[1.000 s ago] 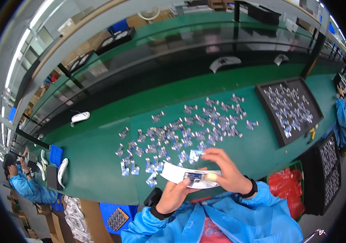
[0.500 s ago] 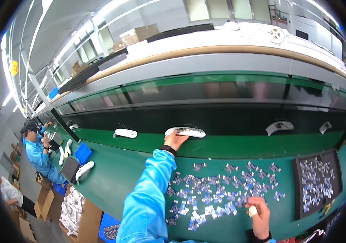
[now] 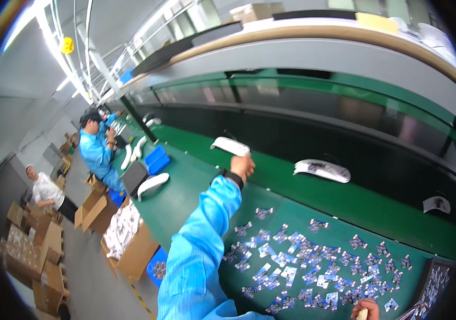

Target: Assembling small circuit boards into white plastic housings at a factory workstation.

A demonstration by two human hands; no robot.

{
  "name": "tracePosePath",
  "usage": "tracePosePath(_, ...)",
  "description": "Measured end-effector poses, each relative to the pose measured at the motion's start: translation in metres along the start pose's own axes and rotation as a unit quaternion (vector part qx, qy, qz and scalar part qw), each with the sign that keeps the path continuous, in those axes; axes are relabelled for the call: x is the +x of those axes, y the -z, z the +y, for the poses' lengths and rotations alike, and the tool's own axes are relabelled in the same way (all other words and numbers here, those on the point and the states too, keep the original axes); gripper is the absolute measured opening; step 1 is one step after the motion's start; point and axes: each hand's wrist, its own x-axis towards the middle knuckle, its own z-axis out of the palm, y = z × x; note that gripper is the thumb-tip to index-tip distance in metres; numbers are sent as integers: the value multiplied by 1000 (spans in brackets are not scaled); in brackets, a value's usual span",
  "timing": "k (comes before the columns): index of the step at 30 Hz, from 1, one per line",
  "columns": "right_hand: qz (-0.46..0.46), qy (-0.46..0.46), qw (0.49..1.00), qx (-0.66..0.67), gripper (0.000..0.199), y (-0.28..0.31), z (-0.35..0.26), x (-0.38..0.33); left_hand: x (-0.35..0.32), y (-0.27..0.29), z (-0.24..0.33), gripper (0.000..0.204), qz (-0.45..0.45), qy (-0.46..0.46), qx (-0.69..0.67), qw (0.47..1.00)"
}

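Note:
My left hand (image 3: 243,166) reaches out to the green conveyor strip, fingers curled at the right end of a white curved plastic shell (image 3: 229,145). A thin wire stands up from that shell, and the fingertips are partly hidden. My right hand (image 3: 367,308) is at the lower edge, closed around a small cream-coloured piece (image 3: 363,314) whose kind I cannot make out. Between the hands, many small blue-and-white circuit boards (image 3: 302,250) lie spread over the green table (image 3: 196,184). Another white curved shell (image 3: 322,170) rests on the strip to the right of my left hand.
A dark tray (image 3: 425,277) of boards stands at right. Farther left are a blue bin (image 3: 157,160), a white shell (image 3: 153,184) and a carton (image 3: 137,253) of white parts. A co-worker in blue (image 3: 95,152) works at the bench; another person (image 3: 49,189) is behind.
The view has swung left. My left hand has left one white shell and moved left to another. The right hand keeps the cream piece and now shows lower in the picture.

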Motion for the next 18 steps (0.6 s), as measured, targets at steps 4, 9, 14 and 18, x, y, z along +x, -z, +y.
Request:
tracePosePath(4,15,-24,1000,-11,46,9,13,3,70,48,-17,37,146,25,-201,968)
tracePosePath(9,60,-116,991,-24,27,8,20,-1,118,45,-26,39,134,6,-269,954)
tracePosePath(14,116,-140,983,-6,20,17,25,-12,149,16,-31,28,154,-42,-5,987)
tracePosePath(18,85,-159,981,-72,25,-17,-2,7,172,68,-44,29,25,23,-252,967)
